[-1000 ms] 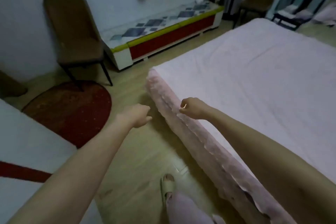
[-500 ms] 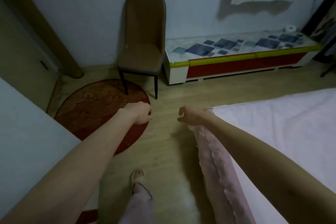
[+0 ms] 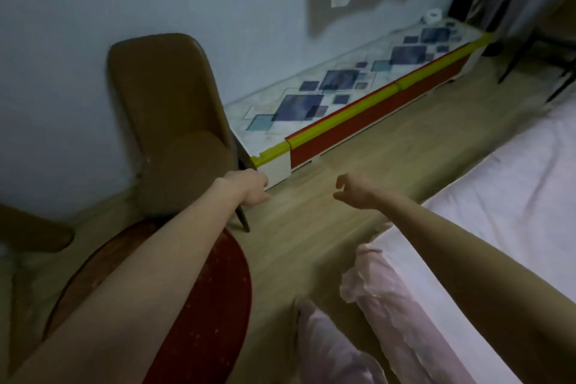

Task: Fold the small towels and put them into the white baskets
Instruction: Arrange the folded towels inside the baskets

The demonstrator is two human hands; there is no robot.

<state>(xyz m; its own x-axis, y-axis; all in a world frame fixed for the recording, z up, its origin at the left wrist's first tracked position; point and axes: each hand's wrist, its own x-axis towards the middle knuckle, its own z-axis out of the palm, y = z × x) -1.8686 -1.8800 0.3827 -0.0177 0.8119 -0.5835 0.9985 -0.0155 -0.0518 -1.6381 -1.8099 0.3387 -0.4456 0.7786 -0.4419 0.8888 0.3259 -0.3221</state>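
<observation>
Hands out front over the wood floor, both holding nothing: our left hand loosely curled by the brown chair, right hand half curled too. No towels or baskets in sight. Pink bed on our right, red rug lower left, low patterned cabinet along the wall.
</observation>
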